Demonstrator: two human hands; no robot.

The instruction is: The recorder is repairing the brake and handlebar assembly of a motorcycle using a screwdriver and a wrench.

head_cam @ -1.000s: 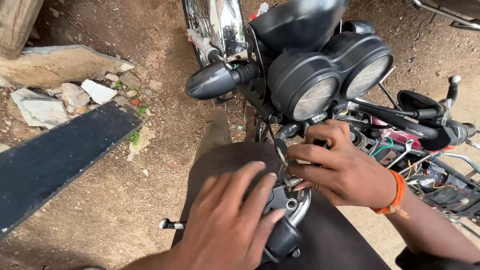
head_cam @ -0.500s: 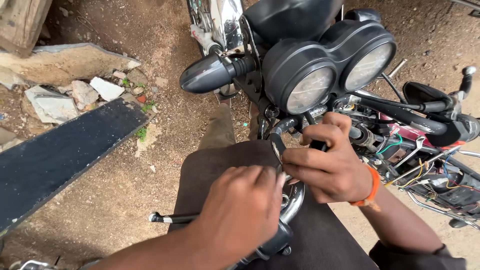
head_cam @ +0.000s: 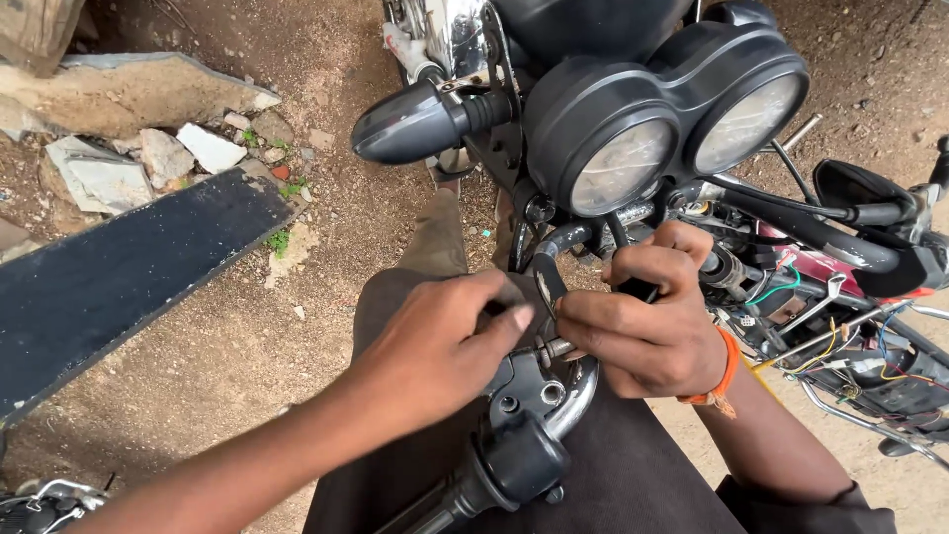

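Left hand pinching handlebar clamp, right hand clenched around black cable just above

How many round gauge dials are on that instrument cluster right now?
2. The left gauge dial sits just above the right hand; the right gauge dial is beside it, higher and toward the mirror. Nothing suggests a third, though the cluster's top edge is cropped.

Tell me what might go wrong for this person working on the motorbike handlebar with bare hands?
The small fitting pinched between the left hand and right hand could slip and vanish in the loose dirt. Bare fingers sit close to the metal clamp and cables, so a pinch or scrape seems possible. The exposed coloured wires nearby could snag.
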